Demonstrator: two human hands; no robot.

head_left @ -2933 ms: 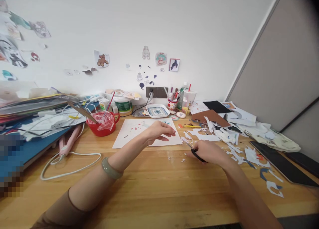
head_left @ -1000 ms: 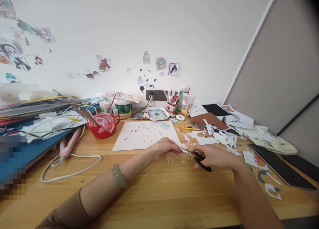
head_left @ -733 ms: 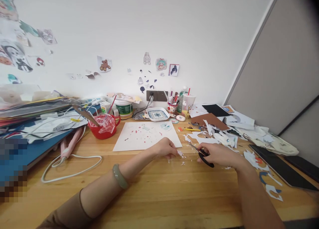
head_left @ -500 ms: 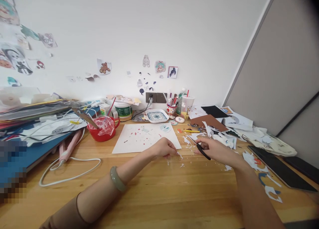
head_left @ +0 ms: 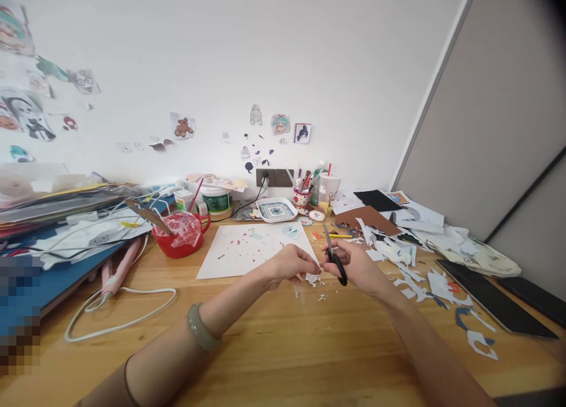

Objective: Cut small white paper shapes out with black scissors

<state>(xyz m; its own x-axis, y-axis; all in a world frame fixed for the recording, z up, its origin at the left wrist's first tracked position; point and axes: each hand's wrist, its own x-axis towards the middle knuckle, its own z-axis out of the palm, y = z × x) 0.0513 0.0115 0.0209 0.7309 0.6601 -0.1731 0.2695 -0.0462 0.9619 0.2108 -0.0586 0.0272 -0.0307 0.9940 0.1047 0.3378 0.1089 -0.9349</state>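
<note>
My right hand [head_left: 357, 269] is closed on a pair of scissors [head_left: 340, 271] with black handles, their narrow blades pointing away toward the back of the table. Just left of it, my left hand [head_left: 289, 264] pinches a small piece of paper, mostly hidden by its fingers. The fingertips of both hands nearly meet. Small white paper scraps [head_left: 313, 281] lie on the wood below them. Behind my left hand is a white sheet [head_left: 234, 250] dotted with small red and pale blue-green bits.
Left stands a red cup [head_left: 179, 245] with plastic film inside; a white cable [head_left: 119, 330] loops nearby. A patterned square dish [head_left: 276, 210], a brush cup [head_left: 302, 198] and a drink cup [head_left: 328, 190] are at the back. Paper cuttings [head_left: 389, 248] and a black tablet [head_left: 490, 295] lie right.
My right hand has come left with the scissors, close to my left hand, and the blades have swung more upright in view. My left hand keeps its pinch. The view has tilted slightly.
</note>
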